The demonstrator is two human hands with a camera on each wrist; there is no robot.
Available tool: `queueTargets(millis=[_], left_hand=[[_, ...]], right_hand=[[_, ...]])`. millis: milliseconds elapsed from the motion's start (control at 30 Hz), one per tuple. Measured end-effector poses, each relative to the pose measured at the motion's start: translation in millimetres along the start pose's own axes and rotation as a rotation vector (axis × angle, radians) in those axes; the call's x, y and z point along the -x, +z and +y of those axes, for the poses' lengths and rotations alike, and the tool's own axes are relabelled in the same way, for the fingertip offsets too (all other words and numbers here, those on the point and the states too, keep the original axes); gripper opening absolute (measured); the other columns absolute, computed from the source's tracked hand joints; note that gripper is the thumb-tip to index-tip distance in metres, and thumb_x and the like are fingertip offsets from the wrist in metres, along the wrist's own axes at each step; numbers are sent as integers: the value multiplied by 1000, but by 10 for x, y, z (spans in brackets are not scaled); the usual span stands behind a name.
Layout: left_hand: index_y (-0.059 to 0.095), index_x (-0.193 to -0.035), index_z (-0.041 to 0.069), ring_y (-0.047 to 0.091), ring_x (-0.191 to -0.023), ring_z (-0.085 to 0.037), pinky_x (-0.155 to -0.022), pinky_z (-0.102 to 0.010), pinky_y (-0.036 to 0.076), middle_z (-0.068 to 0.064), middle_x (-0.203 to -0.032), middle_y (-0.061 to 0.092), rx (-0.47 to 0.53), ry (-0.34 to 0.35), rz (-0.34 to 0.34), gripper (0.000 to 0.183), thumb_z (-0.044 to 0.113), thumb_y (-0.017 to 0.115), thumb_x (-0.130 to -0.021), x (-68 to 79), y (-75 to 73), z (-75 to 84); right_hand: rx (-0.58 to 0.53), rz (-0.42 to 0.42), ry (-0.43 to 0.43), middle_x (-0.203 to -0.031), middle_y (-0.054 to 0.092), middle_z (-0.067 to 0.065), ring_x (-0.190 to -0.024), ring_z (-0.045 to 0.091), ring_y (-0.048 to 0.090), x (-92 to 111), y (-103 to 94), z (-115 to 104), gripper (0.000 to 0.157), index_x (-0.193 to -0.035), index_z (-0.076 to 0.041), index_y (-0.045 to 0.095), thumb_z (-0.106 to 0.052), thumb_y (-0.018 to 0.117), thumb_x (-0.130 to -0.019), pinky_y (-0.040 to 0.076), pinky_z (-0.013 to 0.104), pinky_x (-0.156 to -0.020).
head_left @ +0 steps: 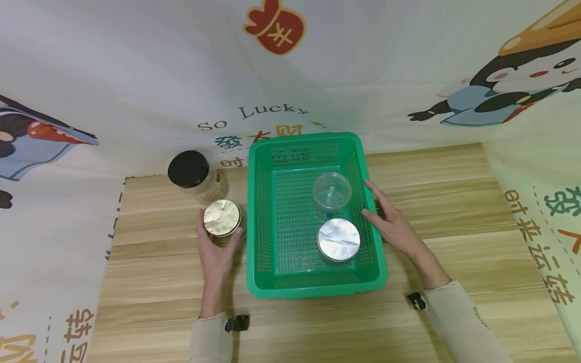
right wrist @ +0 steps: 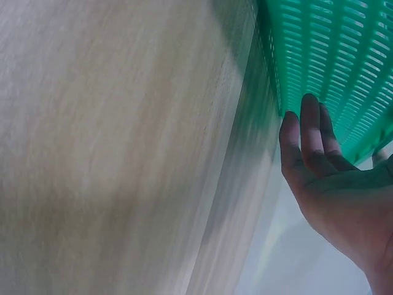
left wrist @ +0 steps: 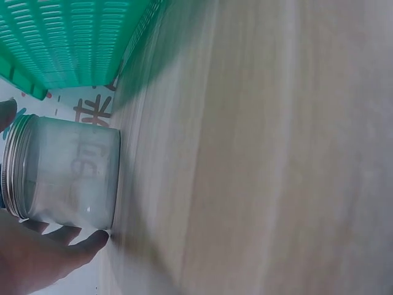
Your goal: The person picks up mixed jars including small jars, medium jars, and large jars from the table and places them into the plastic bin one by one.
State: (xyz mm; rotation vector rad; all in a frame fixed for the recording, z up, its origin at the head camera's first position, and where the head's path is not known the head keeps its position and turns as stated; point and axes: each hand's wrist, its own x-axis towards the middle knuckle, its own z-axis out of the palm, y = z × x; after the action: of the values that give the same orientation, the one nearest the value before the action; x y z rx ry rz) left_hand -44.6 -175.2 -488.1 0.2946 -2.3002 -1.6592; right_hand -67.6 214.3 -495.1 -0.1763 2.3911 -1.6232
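Left hand [head_left: 216, 255] round jar [head_left: 222, 218]; basket [head_left: 252, 217] alongside

Soft, even light fills the head view, gleaming on the silver lid [head_left: 338, 240], while the printed cloth [head_left: 363, 75] looks stretched toward the edges. Both wrist views are dimmer and hazy, with greenish shadow on the tabletop [left wrist: 245, 153] beside the basket [left wrist: 73, 43].

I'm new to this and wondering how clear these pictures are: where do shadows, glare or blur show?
Head view: mostly clear, with a bright sheen on the silver lid; left wrist view: soft and hazy, the clear jar looking milky, a green-tinged shadow on the tabletop beside the green basket; right wrist view: similarly soft, with the fingers partly in shade.
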Motion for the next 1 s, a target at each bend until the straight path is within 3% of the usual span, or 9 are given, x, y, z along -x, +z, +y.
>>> queueTargets(millis=[333,700,867,1000], left_hand=[[21,-151,-10,33,-141,-37,-115,-50,27,-28,-154,29,1,21,6,87,-4,74,-82,-18,9,-20],[27,-148,-11,40,-136,-34,-112,-50,32,-29,-146,40,20,21,18,83,-4,76,-81,-30,0,-40],[34,-146,-10,45,-132,-31,-107,-53,38,-25,-143,45,18,77,64,82,-6,79,-77,-19,-18,-27],[38,-145,-8,48,-128,-25,-103,-44,42,-21,-140,48,32,119,62,80,-5,80,-76,-41,-14,5]], right_hand=[[-1,11,13,-130,57,23,-111,34,61,-4,8,7,69,-158,-40,17,-25,55,-102,52,52,-90],[-7,14,31,-132,55,20,-113,33,59,-5,23,14,69,-157,-43,17,-28,55,-102,51,53,-91],[-18,5,31,-134,55,20,-115,33,59,-4,35,7,69,-157,-44,16,-29,55,-102,51,52,-92],[-29,-1,18,-135,53,21,-115,34,58,0,29,-11,70,-157,-44,15,-28,55,-102,51,51,-90]])
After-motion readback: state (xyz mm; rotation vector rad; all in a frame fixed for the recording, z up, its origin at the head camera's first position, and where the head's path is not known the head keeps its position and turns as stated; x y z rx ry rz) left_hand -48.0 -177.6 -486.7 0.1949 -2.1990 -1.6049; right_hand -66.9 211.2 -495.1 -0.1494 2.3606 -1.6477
